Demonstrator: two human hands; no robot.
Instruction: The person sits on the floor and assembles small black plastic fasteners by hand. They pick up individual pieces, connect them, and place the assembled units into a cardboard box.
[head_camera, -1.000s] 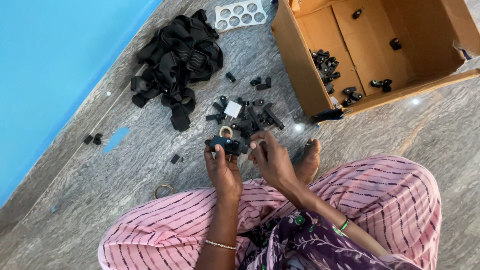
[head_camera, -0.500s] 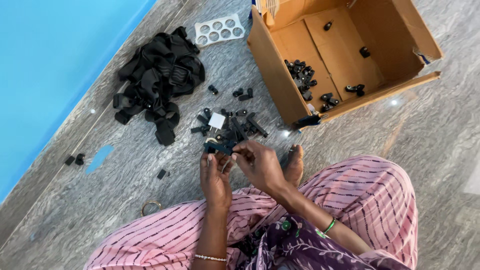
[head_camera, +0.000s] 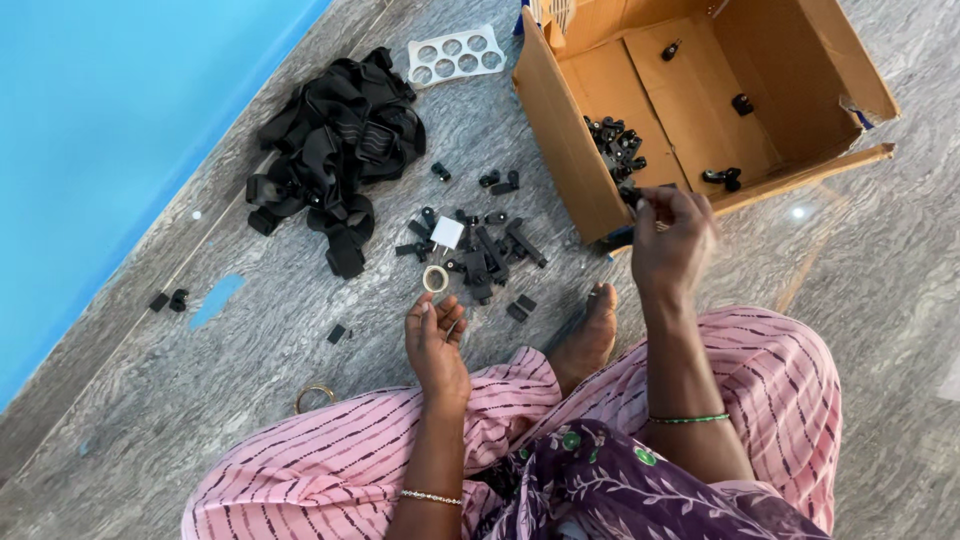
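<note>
A small black part (head_camera: 640, 196) sits pinched, it seems, between the thumb and fingertips of the right hand (head_camera: 672, 240), held over the near edge of the open cardboard box (head_camera: 560, 150). The part is blurred and mostly hidden by the fingers, so its shape cannot be told. Those fingers are drawn close together around it, the wrist raised above the knee.

The left hand (head_camera: 436, 345) rests low, palm up, fingers loosely curled and half open; whether anything lies in the palm cannot be told. Just past its fingertips lies a small tape roll (head_camera: 435, 279), and beyond that a white block (head_camera: 447, 233) amid a scatter of black clips (head_camera: 490, 250) on the grey floor (head_camera: 150, 400).

Further out, a heap of black straps (head_camera: 335, 150) lies near the blue wall (head_camera: 100, 120), with a white tray of round holes (head_camera: 456, 57) beside it. A cluster of like parts (head_camera: 612, 140) already sits inside the box against its near wall, a few more apart on its bottom.

To do this well, I judge the hand should clear the box wall fully before the fingers part, and let go low, so the piece lands among the others rather than bouncing back onto the floor.
</note>
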